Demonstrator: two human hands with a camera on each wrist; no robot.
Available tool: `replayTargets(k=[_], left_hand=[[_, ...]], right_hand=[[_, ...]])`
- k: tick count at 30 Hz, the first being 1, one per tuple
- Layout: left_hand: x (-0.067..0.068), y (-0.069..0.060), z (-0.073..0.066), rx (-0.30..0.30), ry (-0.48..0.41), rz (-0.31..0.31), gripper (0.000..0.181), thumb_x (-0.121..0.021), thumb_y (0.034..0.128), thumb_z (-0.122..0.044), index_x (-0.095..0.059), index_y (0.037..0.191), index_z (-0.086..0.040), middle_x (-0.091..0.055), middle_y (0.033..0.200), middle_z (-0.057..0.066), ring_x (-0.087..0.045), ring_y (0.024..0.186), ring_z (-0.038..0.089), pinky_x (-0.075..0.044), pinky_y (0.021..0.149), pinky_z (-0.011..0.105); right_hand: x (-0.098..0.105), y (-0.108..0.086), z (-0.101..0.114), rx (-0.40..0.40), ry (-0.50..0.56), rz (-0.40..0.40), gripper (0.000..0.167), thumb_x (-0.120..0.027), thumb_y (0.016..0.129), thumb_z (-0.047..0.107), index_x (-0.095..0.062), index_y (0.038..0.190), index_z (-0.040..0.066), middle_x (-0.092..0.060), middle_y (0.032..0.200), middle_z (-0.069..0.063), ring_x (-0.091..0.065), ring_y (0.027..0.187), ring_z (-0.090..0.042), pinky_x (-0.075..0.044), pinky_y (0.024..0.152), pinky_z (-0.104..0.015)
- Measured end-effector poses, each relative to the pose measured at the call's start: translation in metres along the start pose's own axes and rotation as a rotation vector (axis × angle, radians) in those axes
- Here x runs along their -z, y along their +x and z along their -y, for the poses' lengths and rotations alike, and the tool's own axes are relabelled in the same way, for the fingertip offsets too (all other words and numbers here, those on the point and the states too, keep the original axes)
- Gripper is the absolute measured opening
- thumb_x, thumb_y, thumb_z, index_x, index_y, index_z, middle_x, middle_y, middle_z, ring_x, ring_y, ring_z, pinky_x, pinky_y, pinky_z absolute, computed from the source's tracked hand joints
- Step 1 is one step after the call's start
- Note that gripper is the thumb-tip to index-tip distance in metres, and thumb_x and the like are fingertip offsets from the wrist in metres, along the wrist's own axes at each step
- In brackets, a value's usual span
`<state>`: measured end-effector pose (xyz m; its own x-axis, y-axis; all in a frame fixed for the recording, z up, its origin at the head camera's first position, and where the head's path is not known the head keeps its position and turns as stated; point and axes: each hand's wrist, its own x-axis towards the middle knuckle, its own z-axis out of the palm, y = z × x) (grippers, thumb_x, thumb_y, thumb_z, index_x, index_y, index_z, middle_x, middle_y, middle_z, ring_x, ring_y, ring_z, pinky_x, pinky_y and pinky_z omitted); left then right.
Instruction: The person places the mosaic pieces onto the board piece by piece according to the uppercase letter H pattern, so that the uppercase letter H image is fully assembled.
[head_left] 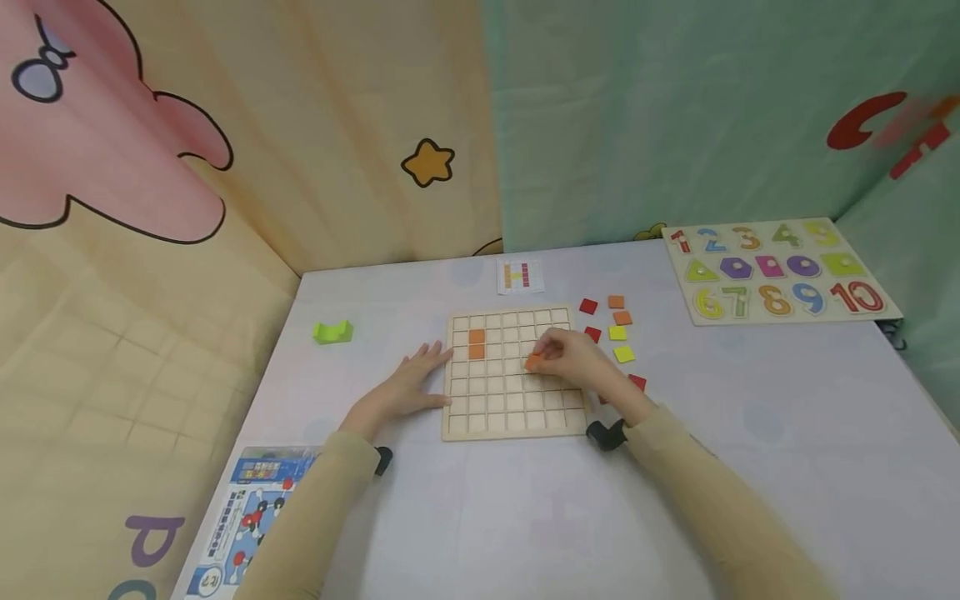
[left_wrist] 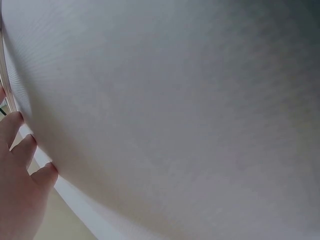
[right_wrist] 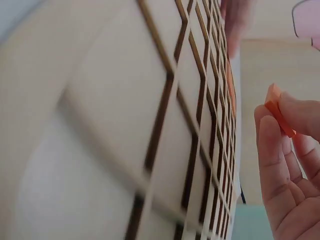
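Observation:
A wooden grid board (head_left: pixel 495 408) lies on the table, with two orange square tiles (head_left: pixel 477 344) set one above the other in its upper left cells. Above the board's right half, my right hand (head_left: pixel 573 361) pinches another orange tile (right_wrist: pixel 279 111) between thumb and fingers. The right wrist view shows that tile held tilted, apart from the grid. My left hand (head_left: pixel 408 385) rests at the board's left edge, fingers spread and its tips touching the rim. In the left wrist view only part of that hand (left_wrist: pixel 25 175) shows, at the left border.
Loose red (head_left: pixel 588 307), orange (head_left: pixel 616 302) and yellow tiles (head_left: pixel 624 354) lie right of the board. A small pattern card (head_left: pixel 521 276) sits behind it. There are also a green holder (head_left: pixel 332 332), a number puzzle (head_left: pixel 776 271) and a blue-and-white package (head_left: pixel 251 517).

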<state>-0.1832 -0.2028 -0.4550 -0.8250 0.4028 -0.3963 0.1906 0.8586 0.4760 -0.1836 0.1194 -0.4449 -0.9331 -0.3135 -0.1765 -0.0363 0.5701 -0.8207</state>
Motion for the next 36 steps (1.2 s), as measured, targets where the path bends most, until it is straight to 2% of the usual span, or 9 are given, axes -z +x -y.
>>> replayTargets(k=[5, 10, 16, 24, 30, 33, 36], left_hand=[[0.000, -0.002, 0.002, -0.014, -0.008, -0.013, 0.089, -0.075, 0.0866, -0.035, -0.024, 0.158, -0.018, -0.007, 0.167, 0.009, 0.002, 0.154, 0.031, -0.001, 0.125, 0.054], [-0.001, 0.000, 0.001, -0.033, -0.015, -0.009, 0.089, -0.074, 0.0870, -0.036, -0.024, 0.158, -0.018, -0.007, 0.167, 0.009, 0.002, 0.154, 0.031, 0.000, 0.124, 0.054], [-0.001, 0.001, 0.001, -0.030, -0.004, -0.013, 0.088, -0.074, 0.0870, -0.035, -0.025, 0.158, -0.017, -0.008, 0.167, 0.010, 0.001, 0.154, 0.032, -0.001, 0.124, 0.055], [0.001, -0.001, 0.001, -0.018, -0.001, -0.017, 0.089, -0.074, 0.0868, -0.035, -0.024, 0.158, -0.018, -0.008, 0.167, 0.010, 0.001, 0.154, 0.032, -0.002, 0.124, 0.055], [0.002, -0.002, 0.001, -0.023, -0.015, -0.016, 0.088, -0.074, 0.0874, -0.035, -0.024, 0.158, -0.017, -0.008, 0.167, 0.010, 0.002, 0.154, 0.032, -0.001, 0.124, 0.056], [0.002, -0.002, 0.001, -0.026, -0.016, -0.014, 0.088, -0.074, 0.0874, -0.035, -0.024, 0.158, -0.017, -0.008, 0.167, 0.010, 0.002, 0.154, 0.031, -0.001, 0.124, 0.055], [0.001, -0.002, 0.001, -0.028, -0.012, -0.006, 0.088, -0.074, 0.0874, -0.035, -0.024, 0.158, -0.017, -0.007, 0.167, 0.010, 0.002, 0.154, 0.031, -0.001, 0.124, 0.055]], right_hand=[[-0.047, 0.031, 0.032, 0.059, 0.005, 0.037, 0.020, -0.079, 0.083, 0.023, -0.068, 0.095, 0.012, -0.068, 0.092, -0.001, -0.059, 0.082, -0.014, -0.049, 0.073, -0.024], [-0.068, 0.047, 0.045, 0.080, -0.071, 0.052, 0.015, -0.077, 0.085, 0.017, -0.066, 0.092, 0.010, -0.068, 0.091, -0.003, -0.059, 0.081, -0.013, -0.049, 0.074, -0.025], [-0.071, 0.054, 0.050, 0.058, -0.130, 0.072, 0.011, -0.076, 0.086, 0.015, -0.069, 0.093, 0.009, -0.070, 0.093, -0.003, -0.059, 0.082, -0.015, -0.051, 0.077, -0.029], [-0.077, 0.059, 0.055, 0.087, -0.201, 0.051, 0.005, -0.073, 0.087, 0.010, -0.072, 0.090, 0.007, -0.070, 0.091, -0.004, -0.060, 0.084, -0.016, -0.053, 0.080, -0.031], [-0.077, 0.056, 0.060, 0.095, -0.267, 0.036, 0.009, -0.071, 0.088, 0.006, -0.077, 0.094, 0.005, -0.071, 0.099, -0.009, -0.065, 0.096, -0.022, -0.055, 0.087, -0.035], [-0.076, 0.054, 0.057, 0.104, -0.260, 0.036, 0.010, -0.071, 0.089, 0.008, -0.077, 0.097, 0.006, -0.071, 0.100, -0.008, -0.065, 0.096, -0.022, -0.055, 0.087, -0.034], [-0.069, 0.052, 0.051, 0.107, -0.210, 0.030, 0.011, -0.071, 0.089, 0.012, -0.075, 0.097, 0.007, -0.071, 0.098, -0.006, -0.064, 0.091, -0.019, -0.054, 0.082, -0.032]])
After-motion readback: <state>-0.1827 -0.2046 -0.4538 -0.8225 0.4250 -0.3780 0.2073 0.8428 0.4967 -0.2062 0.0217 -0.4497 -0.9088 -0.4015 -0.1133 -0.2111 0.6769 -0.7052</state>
